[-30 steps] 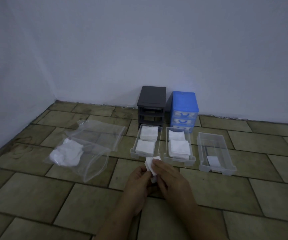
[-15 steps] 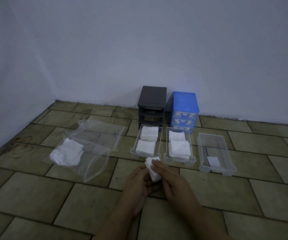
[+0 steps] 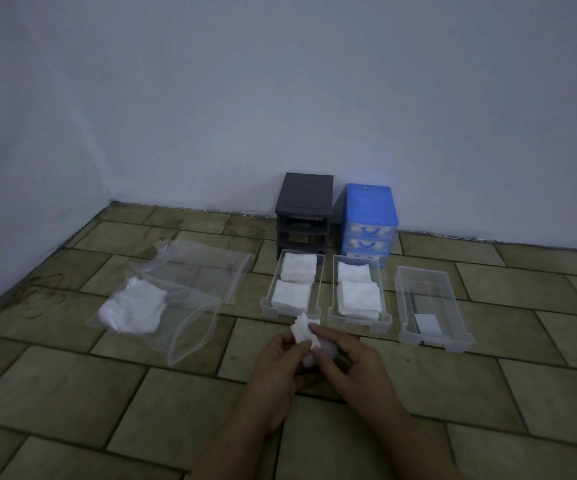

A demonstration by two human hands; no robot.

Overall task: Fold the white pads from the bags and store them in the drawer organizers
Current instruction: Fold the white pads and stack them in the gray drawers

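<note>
A white pad (image 3: 305, 331) is held just above the tiled floor, low in the middle of the view. My left hand (image 3: 281, 368) grips it from the left and my right hand (image 3: 352, 365) pinches it from the right. Beyond the hands lie three clear drawers side by side. The left drawer (image 3: 267, 305) and the middle drawer (image 3: 385, 318) each hold two stacks of folded pads. The right drawer (image 3: 405, 315) holds only one small white sheet. To the left a clear bag (image 3: 193, 318) lies open with several white pads (image 3: 134, 308) inside.
A dark grey drawer frame (image 3: 303, 209) and a blue drawer unit (image 3: 370, 220) stand against the white wall behind the drawers. A second clear bag (image 3: 217, 268) lies flat behind the first one. Walls meet in a corner at the far left.
My hands have shifted the pad slightly; more of its layered top edge now shows above my fingers. The drawers and bags have not moved.
</note>
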